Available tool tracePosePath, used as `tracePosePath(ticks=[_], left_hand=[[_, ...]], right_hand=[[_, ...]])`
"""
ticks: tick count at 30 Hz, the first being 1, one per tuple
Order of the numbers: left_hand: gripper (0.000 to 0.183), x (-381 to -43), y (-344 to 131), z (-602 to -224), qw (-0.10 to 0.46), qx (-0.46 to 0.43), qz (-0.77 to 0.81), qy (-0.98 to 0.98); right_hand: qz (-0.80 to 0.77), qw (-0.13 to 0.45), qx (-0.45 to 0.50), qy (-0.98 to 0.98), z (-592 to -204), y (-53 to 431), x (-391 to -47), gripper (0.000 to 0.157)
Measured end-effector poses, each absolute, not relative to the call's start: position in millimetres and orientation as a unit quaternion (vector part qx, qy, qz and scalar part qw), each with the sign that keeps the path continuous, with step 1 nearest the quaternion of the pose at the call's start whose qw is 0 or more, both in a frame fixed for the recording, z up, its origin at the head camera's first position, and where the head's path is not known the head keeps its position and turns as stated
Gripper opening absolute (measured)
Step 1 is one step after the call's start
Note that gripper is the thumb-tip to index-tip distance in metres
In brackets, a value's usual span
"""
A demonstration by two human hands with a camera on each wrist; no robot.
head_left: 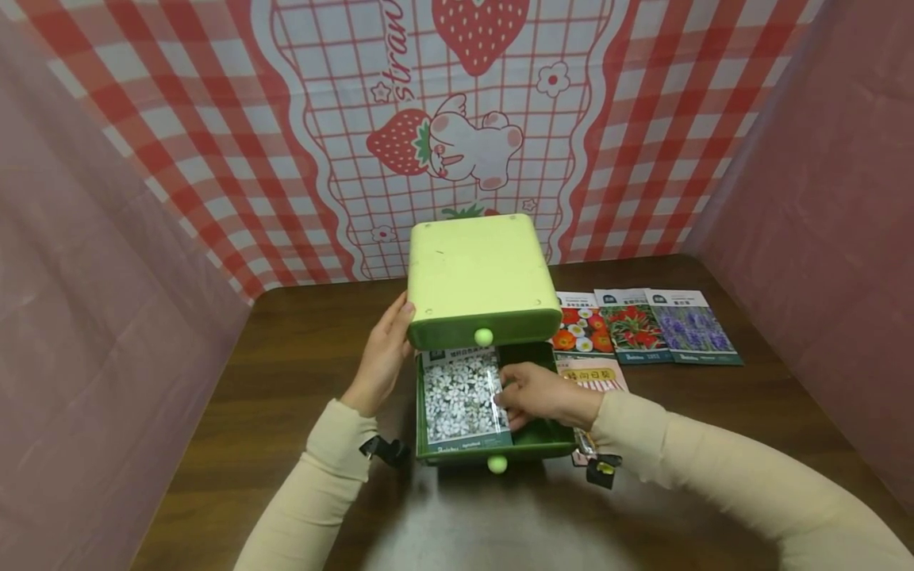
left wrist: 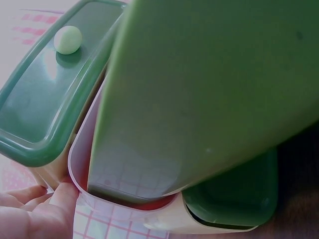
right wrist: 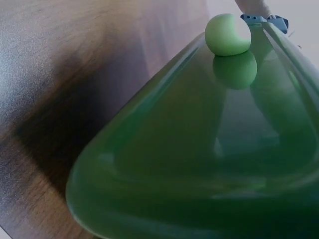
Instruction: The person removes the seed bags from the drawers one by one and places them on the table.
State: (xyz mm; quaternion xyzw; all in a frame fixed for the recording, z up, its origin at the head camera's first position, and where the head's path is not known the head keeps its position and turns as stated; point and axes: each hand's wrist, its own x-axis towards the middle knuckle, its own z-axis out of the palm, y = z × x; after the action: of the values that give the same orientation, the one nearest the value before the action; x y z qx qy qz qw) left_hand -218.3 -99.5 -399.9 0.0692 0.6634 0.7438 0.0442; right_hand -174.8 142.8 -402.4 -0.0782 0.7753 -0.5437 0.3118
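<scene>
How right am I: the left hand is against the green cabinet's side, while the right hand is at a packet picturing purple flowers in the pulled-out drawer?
Not quite: the packet in the drawer pictures white flowers, not purple, as the head view shows. The rest holds: left hand against the cabinet's side, right hand at the packet.

1 packet (head_left: 464,396) lies in the drawer (head_left: 539,452); other packets (head_left: 696,329) (on the table (head_left: 300,381)) lie right.

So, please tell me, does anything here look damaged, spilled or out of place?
Nothing looks spilled. The drawer box has a small dark mark on top, maybe a scratch. Behind it, the print on the cloth lies sideways, odd for lettering.
</scene>
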Motion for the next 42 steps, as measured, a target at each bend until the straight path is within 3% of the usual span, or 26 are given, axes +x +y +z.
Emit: tracePosePath(ticks=[8, 24, 33, 42], left_hand=[[0.061, -219, -100, -400, 0.044, 0.067, 0.747, 0.66], [0.062, -219, -99, -400, 0.042, 0.067, 0.746, 0.661], [0.062, -220, -99, -400, 0.042, 0.068, 0.745, 0.662], [0.061, -218, -99, -400, 0.043, 0.075, 0.743, 0.663]], right_hand=[[-0.545, 0.282, -0.065, 0.787, -400, 144, -178, 0.011], [-0.585, 0.306, -0.068, 0.748, -387, 176, -178, 0.009], [-0.549, 0.326, -0.062, 0.768, -377, 209, -169, 0.039], [-0.521, 0.309, -0.086, 0.791, -367, 242, -163, 0.041]])
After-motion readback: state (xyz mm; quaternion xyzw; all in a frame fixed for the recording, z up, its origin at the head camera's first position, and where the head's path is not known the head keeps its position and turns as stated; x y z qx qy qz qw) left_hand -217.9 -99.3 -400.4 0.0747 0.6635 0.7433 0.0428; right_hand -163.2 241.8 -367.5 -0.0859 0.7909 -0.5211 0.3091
